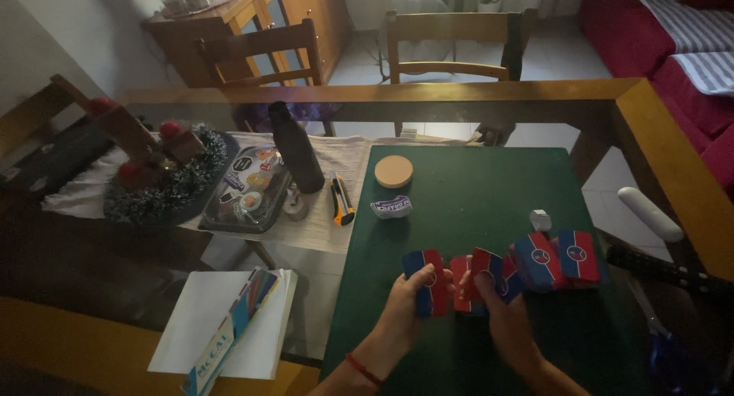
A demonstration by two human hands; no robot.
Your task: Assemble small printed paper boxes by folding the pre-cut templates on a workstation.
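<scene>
Table (489,90): glass top w/ wood frame; chairs (447,40) behind far edge.
Mat (474,205): green, covers table's near-right part, under both hands.
Runner (336,163): pale cloth, left of mat, under bottle + tray.
Wreath (164,186): dark tinsel w/ red balls, far left on runner.
Papers (222,323): white stack w/ coloured booklet on top, near-left of mat.
Tray (246,191): clear lid, round sweets inside, betw. wreath + bottle.
Bottle (297,147): dark, upright, just right of tray.
Cards (535,262): red/blue backs, fanned in a row low over mat's near part, stretching right from hands.
Left hand (409,308): clenched on left end of cards, thumb on top.
Right hand (501,316): gripping cards mid-row, fingers curled over edges.
Coaster (393,171): round, wood-coloured, mat's far-left corner.
Knife (341,199): yellow/black cutter, on runner beside mat.
</scene>
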